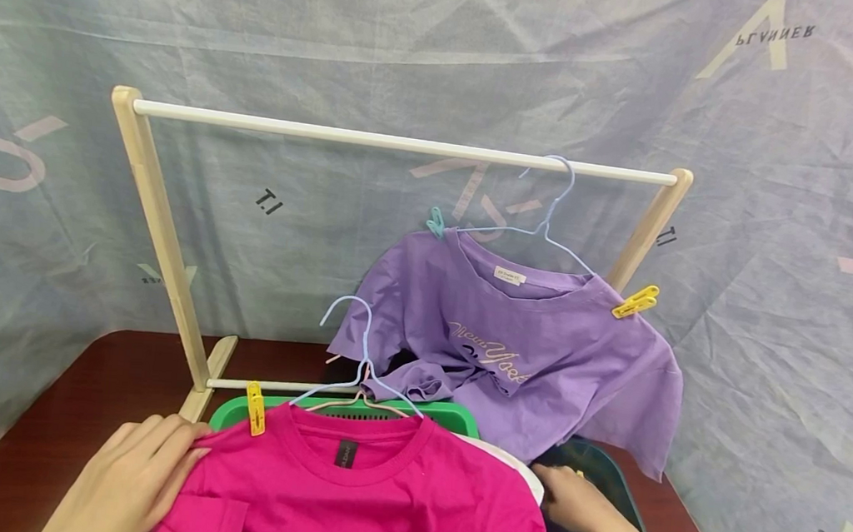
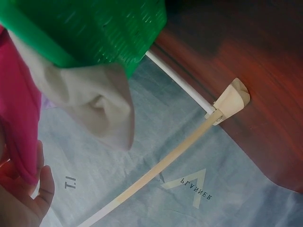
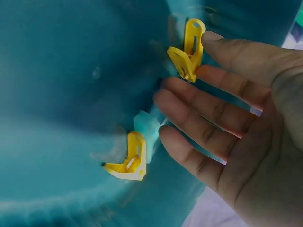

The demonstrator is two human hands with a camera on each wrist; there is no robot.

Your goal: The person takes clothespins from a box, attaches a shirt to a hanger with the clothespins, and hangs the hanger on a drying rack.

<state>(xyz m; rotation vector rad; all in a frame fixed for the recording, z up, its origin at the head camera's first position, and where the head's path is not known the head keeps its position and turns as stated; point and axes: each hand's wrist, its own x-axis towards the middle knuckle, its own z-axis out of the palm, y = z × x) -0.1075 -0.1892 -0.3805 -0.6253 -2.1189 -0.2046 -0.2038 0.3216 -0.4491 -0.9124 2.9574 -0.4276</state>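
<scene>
My left hand (image 1: 135, 473) grips the left shoulder and sleeve area of a bright pink T-shirt (image 1: 378, 496). In the left wrist view the pink cloth hangs between thumb and fingers. A light blue hanger (image 1: 368, 341) sits in the shirt's neck, and a yellow clothespin (image 1: 256, 409) clips its left shoulder. My right hand (image 1: 577, 502) reaches into a dark blue-green tub (image 1: 623, 482). In the right wrist view, thumb and index finger touch a yellow clothespin (image 3: 189, 52) at its edge; the other fingers are extended. Another yellow clothespin (image 3: 132, 158) and a teal one (image 3: 147, 130) lie nearby.
A wooden rack with a white rail (image 1: 376, 138) stands behind. From it hangs a purple T-shirt (image 1: 497, 330) on a hanger, with a teal clothespin (image 1: 436, 222) and a yellow clothespin (image 1: 636, 302). A green basket (image 1: 452, 417) holding white cloth stands behind the pink shirt.
</scene>
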